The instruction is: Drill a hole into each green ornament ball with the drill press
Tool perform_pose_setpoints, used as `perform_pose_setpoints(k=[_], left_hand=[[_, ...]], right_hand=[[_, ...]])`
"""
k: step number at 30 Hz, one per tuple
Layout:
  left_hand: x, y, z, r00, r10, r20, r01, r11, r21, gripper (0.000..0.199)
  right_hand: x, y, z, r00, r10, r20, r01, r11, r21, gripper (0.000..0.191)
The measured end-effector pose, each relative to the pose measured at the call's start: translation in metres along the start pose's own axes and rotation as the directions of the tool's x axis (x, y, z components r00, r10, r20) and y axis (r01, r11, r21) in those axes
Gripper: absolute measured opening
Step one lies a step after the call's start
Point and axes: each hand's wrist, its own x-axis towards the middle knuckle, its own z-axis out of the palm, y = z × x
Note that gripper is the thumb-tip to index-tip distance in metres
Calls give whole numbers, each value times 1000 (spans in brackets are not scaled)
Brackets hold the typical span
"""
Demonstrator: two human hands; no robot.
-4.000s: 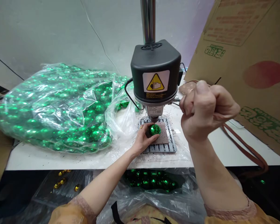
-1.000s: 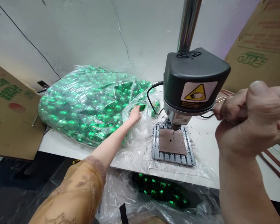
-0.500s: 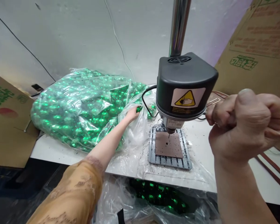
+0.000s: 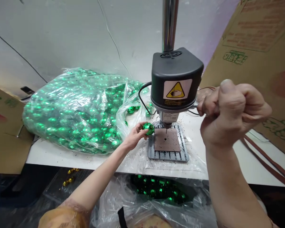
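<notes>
My left hand (image 4: 136,136) is closed on a shiny green faceted ball (image 4: 148,128), pinched between thumb and fingers. The ball is just left of the drill bit (image 4: 166,130), above the edge of the slotted metal base (image 4: 167,156). A brown board (image 4: 168,144) with a dark hole lies on that base under the bit. On the right, my right hand (image 4: 228,115) forms a fist at the side of the black bench drill (image 4: 177,76), around its feed lever (image 4: 195,107); most of the lever is hidden by the fingers.
A large clear bag of green balls (image 4: 73,110) lies left, its mouth by the drill. Below the table edge sits another bag of green balls (image 4: 160,188). Cardboard boxes (image 4: 8,139) stand at both sides. Dark shavings and a reddish-brown strap (image 4: 268,161) lie on the table.
My left hand has come out of the bag's mouth with a green ball and moved right and nearer, beside the drill base. My right hand stays at the lever. The view has shifted slightly.
</notes>
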Motion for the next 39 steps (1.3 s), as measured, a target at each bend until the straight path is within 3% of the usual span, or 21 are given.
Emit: perform_pose_setpoints(k=[7, 16, 25, 27, 32, 39], left_hand=[[4, -24, 28, 992, 94, 89, -97, 994, 41, 66], [5, -29, 41, 988, 123, 97, -140, 972, 189, 63], [5, -27, 58, 944, 319, 82, -321, 837, 444, 53], [4, -31, 63, 945, 318, 70, -316, 842, 437, 53], [2, -39, 69, 970, 230, 83, -244, 939, 242, 58], [3, -46, 68, 967, 243, 80, -255, 936, 241, 60]], right_hand=[[0, 2, -1, 998, -41, 53, 38, 998, 44, 49], [1, 2, -1, 997, -35, 70, 33, 999, 22, 49], [-1, 1, -3, 996, -19, 88, 23, 999, -47, 50], [-1, 1, -3, 996, -26, 89, 33, 996, -78, 50], [-1, 2, -3, 995, -26, 95, 34, 996, -80, 52], [-14, 6, -9, 992, -106, 65, 106, 994, 4, 56]])
